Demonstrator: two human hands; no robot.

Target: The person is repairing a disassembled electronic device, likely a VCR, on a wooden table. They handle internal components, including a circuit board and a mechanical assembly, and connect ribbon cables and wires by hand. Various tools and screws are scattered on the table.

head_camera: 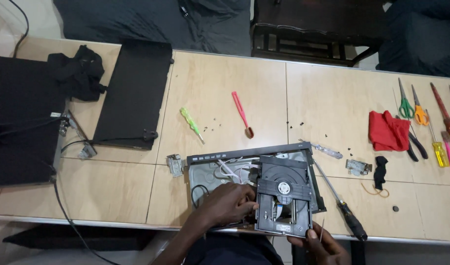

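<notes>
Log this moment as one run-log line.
left hand: on disc drive module, inside open player chassis | right hand: gripping module's near edge | black-handled screwdriver: lying beside chassis

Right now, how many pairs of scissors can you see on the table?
2. Both lie at the table's far right, beside each other: the green-handled scissors, then the orange-handled scissors just right of them, above the red cloth. Others may be hidden past the frame's right edge.

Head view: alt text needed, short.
Seen from above, the left hand reaches inside an opened disc player on a wooden table while the right hand grips the near edge of its black disc drive. Screwdrivers, scissors and a red cloth lie to the right.
</notes>
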